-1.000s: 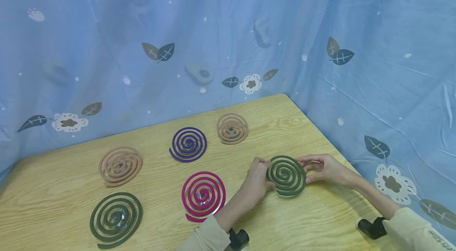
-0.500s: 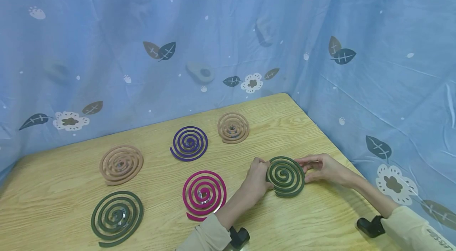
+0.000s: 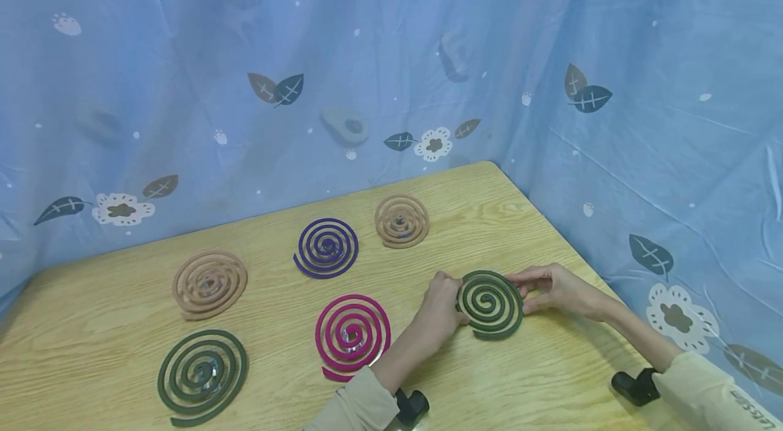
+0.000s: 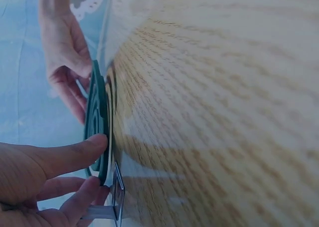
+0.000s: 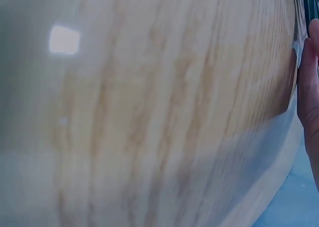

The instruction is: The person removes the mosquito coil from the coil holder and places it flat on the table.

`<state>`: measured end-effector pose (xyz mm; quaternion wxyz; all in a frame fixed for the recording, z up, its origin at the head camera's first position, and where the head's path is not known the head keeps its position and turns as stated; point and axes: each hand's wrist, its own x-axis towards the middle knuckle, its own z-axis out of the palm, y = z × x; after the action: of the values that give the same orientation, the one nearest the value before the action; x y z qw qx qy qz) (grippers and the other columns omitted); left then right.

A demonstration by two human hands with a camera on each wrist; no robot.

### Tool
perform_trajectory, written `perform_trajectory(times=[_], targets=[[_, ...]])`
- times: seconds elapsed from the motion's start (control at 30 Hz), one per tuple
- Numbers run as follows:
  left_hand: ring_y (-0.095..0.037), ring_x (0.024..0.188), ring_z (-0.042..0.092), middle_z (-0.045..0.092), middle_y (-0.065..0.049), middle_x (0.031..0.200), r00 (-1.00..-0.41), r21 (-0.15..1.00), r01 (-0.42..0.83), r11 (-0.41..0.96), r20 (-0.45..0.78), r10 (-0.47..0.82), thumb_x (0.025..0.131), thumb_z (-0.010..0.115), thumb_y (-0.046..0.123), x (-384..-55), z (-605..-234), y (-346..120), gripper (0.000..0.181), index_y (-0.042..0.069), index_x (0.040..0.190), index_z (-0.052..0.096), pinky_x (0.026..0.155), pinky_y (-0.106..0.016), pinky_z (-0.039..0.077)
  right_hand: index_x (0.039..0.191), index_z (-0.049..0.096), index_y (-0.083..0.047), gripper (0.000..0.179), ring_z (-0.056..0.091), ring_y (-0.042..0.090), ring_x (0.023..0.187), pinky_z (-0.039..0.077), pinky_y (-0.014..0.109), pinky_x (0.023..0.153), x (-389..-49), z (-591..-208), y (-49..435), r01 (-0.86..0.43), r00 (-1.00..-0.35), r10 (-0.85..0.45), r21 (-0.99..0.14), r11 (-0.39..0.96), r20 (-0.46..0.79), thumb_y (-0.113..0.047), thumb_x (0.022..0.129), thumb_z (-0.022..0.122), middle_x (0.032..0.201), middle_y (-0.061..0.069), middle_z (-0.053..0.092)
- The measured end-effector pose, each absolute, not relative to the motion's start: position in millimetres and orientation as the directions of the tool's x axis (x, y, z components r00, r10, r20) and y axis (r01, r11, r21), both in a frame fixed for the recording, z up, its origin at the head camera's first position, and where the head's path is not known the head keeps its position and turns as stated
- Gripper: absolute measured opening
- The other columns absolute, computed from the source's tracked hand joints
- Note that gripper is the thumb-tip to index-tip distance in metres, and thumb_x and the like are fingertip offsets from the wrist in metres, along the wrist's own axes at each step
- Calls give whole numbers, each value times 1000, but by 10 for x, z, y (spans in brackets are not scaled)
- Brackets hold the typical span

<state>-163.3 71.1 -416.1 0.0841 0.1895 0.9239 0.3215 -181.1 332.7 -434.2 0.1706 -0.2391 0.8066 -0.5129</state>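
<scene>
Dark green spiral coil, lower frame, right of centre: left rim pinched between the left hand's thumb and fingers, right rim held by the right hand's. Wooden table: five other coils, left to centre.

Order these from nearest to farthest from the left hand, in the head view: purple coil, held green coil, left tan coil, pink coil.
From the left hand:
1. Held green coil: in its fingers, rightward.
2. Pink coil: just left.
3. Purple coil: left, farther back.
4. Left tan coil: well off left.
</scene>
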Motion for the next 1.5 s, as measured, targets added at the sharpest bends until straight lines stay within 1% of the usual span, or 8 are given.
perform_trajectory(times=[0.33,0.43,0.53,0.7,0.83,1.1,1.3,1.5], targets=[[-26,104,59,57,-13,111,-917,628,281,726,-47,396,67,84,1,-1639,-4174,722,56,-5,119,63,88,-28,55,122,53,19,53,62,9,88,55,21,79,-1819,-4306,3306,-267,-805,-592,-907,327,23,1,77,75,106,17,64],[-26,103,59,57,-14,110,-915,617,293,730,-41,402,67,84,2,-1622,-4165,726,55,-6,118,63,86,-27,55,120,52,21,53,62,9,87,55,21,78,-1824,-4299,3305,-292,-795,-605,-904,312,48,2,77,76,108,15,64],[-25,102,59,57,-14,110,-916,611,290,737,-48,399,67,84,3,-1611,-4164,736,55,-7,117,64,85,-26,55,119,52,23,53,62,9,86,55,20,78,-1829,-4299,3310,-309,-787,-614,-901,305,62,3,76,76,106,14,64],[-24,105,60,58,-14,111,-921,592,277,757,-60,384,68,84,5,-1604,-4177,759,55,-6,118,63,87,-23,54,120,53,21,54,61,10,85,54,20,78,-1847,-4327,3319,-304,-796,-604,-891,336,44,1,75,77,100,17,63],[-24,105,61,60,-14,110,-922,560,297,774,-43,386,68,85,7,-1604,-4183,770,52,-6,114,65,86,-22,54,120,55,18,54,62,11,83,53,18,79,-1860,-4341,3324,-301,-805,-593,-880,367,28,-1,75,78,96,18,62],[-20,100,61,59,-11,106,-917,521,329,788,-22,397,67,86,10,-1614,-4189,768,50,-3,111,68,83,-18,54,118,58,15,52,62,12,83,52,15,81,-1872,-4301,3305,-307,-816,-577,-854,419,11,-4,75,79,87,12,63],[-21,100,62,59,-12,106,-917,539,329,775,-14,399,67,85,10,-1611,-4190,757,49,-4,111,67,83,-19,54,118,58,16,52,62,10,79,52,17,76,-1877,-4263,3293,-320,-813,-583,-840,439,5,-4,74,80,85,11,64],[-21,96,63,60,-13,105,-902,490,370,790,-12,431,69,84,10,-1579,-4176,754,44,-4,107,67,80,-16,55,116,59,16,52,62,10,77,53,19,74,-1859,-4239,3257,-320,-822,-569,-815,483,-15,-4,73,80,83,9,64]])
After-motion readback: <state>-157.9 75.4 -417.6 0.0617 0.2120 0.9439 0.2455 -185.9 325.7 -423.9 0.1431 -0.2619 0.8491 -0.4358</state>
